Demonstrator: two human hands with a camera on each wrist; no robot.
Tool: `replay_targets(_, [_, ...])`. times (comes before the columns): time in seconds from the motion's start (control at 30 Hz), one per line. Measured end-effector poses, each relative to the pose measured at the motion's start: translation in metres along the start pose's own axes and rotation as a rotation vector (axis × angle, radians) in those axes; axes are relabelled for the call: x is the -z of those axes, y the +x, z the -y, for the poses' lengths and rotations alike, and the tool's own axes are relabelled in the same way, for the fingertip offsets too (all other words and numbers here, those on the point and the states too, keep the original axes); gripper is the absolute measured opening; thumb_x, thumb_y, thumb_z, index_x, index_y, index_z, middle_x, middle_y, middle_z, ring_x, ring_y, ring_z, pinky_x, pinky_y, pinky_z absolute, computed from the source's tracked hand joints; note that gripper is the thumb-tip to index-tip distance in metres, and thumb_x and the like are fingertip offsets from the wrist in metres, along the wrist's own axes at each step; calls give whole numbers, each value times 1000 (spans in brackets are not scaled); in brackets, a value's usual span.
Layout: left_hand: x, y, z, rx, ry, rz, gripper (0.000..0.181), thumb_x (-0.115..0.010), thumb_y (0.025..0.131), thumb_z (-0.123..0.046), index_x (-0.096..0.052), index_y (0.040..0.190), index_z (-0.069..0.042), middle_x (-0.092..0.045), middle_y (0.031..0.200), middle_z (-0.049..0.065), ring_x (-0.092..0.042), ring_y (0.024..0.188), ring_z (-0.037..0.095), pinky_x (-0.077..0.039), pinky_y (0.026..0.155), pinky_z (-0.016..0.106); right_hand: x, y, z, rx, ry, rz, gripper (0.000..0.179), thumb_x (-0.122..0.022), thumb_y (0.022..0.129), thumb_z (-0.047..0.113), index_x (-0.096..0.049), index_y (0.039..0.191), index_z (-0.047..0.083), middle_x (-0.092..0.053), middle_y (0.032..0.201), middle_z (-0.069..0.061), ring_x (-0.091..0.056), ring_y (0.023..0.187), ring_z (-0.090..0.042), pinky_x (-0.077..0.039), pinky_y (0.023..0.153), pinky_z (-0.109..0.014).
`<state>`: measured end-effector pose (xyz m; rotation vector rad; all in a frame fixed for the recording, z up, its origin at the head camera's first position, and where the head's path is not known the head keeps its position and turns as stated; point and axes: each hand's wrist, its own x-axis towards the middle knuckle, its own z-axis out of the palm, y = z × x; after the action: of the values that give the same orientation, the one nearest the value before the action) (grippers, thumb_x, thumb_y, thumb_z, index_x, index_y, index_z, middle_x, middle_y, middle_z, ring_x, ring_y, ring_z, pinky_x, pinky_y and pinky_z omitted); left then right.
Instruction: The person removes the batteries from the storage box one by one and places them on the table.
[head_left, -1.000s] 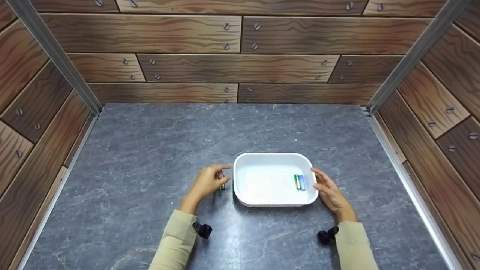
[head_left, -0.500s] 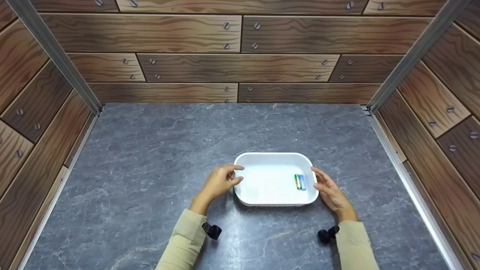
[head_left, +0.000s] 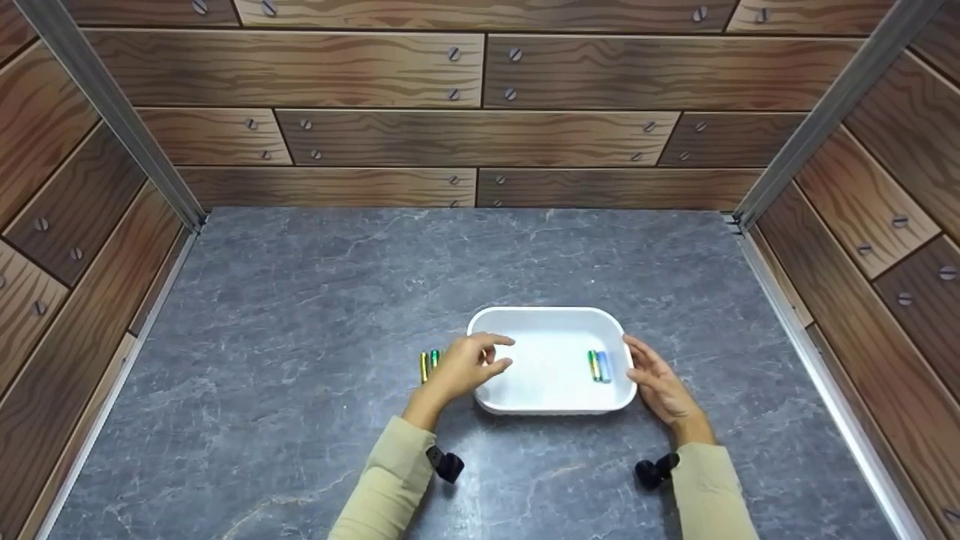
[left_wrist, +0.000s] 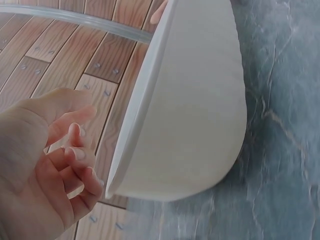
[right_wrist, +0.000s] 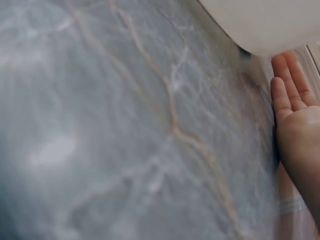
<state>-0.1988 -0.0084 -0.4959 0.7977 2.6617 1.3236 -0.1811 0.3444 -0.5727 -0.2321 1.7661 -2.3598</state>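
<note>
A white rectangular tub [head_left: 551, 309] sits on the dark marbled table. Inside it, near the right wall, a green battery [head_left: 593, 366] lies beside a blue battery [head_left: 604, 367]. My left hand [head_left: 463, 366] reaches across the left rim, thumb and index finger apart; nothing shows between them. In the left wrist view its other fingers [left_wrist: 75, 165] curl loosely beside the tub wall. Partly covered by this hand, a yellow battery [head_left: 424, 367] and a green-topped battery [head_left: 435, 358] lie left of the tub. My right hand [head_left: 667, 390] touches the right rim; its fingers [right_wrist: 281, 95] extend straight along the outer side.
Wood-patterned walls [head_left: 300, 71] enclose the table at the back and both sides. Metal rails [head_left: 817, 375] run along the side edges. The bare tabletop [head_left: 337, 277] stretches behind and around the tub.
My left hand has moved right, from over the batteries beside the tub to above its left end, uncovering part of those batteries. The right hand and the tub stay in place.
</note>
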Motion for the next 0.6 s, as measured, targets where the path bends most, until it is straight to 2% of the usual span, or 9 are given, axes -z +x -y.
replay_targets(0.23, [-14, 6, -9, -21, 42, 47, 29, -67, 89, -20, -69, 116, -9, -61, 74, 9, -40, 64, 3, -35, 61, 16, -1, 1, 0, 10, -21, 8, 50, -53, 90, -8, -57, 127, 25, -62, 123, 8, -57, 112, -4, -47, 93, -18])
replay_targets(0.4, [-28, 13, -14, -38, 79, 104, 30, -67, 89, -21, -69, 116, -10, -63, 76, 10, -40, 64, 2, -34, 62, 15, -2, 1, 0, 5, -44, -1, 51, -54, 90, -9, -57, 127, 26, -63, 123, 10, -57, 112, -3, -46, 93, -16])
replay_targets(0.6, [-45, 23, -20, -45, 111, 132, 28, -68, 88, -22, -70, 114, -12, -63, 74, 7, -39, 64, 2, -32, 63, 15, -2, 0, -1, -1, -51, -11, 52, -54, 89, -10, -58, 125, 27, -63, 120, 10, -58, 110, -3, -46, 92, -17])
